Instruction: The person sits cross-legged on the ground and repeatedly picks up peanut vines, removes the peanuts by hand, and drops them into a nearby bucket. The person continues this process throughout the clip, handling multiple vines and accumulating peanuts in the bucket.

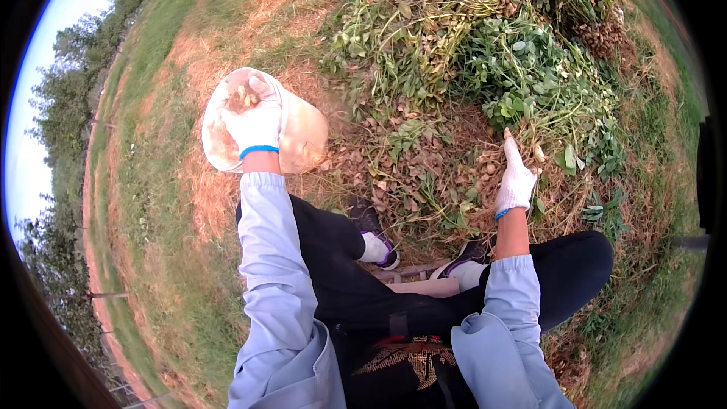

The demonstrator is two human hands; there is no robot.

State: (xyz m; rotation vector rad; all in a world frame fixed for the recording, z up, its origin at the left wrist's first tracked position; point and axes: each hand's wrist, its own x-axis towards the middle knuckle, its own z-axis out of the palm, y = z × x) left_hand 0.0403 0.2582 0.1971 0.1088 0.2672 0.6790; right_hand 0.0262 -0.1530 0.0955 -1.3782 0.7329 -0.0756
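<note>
My left hand (255, 125), in a white knit glove with a blue cuff, reaches into the mouth of a pale bucket (304, 130) that leans towards me. Several peanuts (244, 96) show just past its fingers; whether the hand grips them is hidden. On the right, my right hand (518, 179), gloved alike, lies beside the near edge of a heap of green peanut plants (517, 68). Its fingers point away from me and the thumb stands apart. A peanut pod (538, 153) is visible in the gap between them, close to the stems.
More uprooted plants with pod clusters (605, 34) lie at the far right. Dry leaves (397, 176) and stems cover the ground before my shoes (381, 250). A low seat or frame (423, 287) shows between my legs. Grass (170, 238) and trees (79, 68) are to the left.
</note>
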